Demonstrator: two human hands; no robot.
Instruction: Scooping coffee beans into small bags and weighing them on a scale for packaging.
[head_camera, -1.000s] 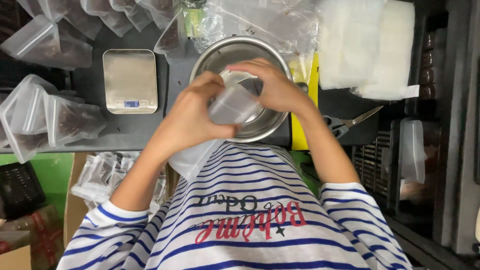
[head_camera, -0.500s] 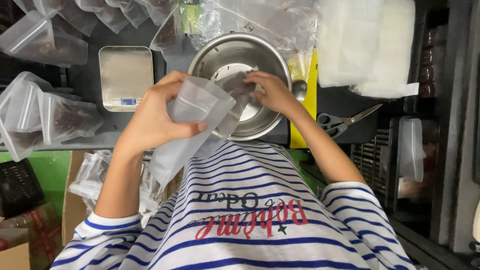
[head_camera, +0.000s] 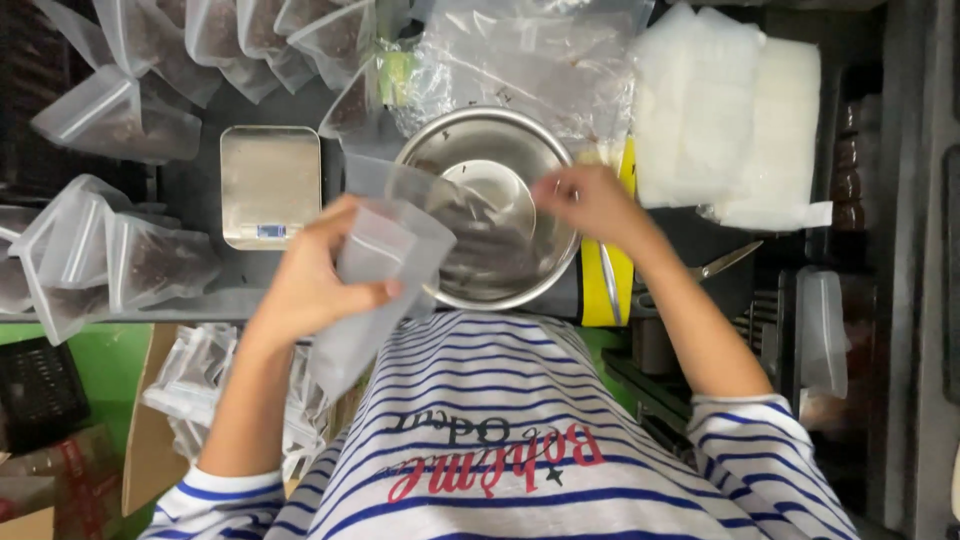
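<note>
Since the earlier frame the right hand (head_camera: 590, 203) has drawn back from the clear plastic bag (head_camera: 385, 265) to the steel bowl (head_camera: 500, 150) rim, fingers curled; whether they pinch anything cannot be told. The left hand (head_camera: 310, 285) is clamped around the bag, held open-mouthed just beside the bowl, near the scale (head_camera: 270, 185).

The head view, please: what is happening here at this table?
A person in a striped shirt works at a dark table. The left hand holds an open clear plastic bag beside a metal bowl. The right hand is over the bowl's right rim; what it grips is not clear. A small scale lies left of the bowl, filled bags further left, scissors to the right.
</note>
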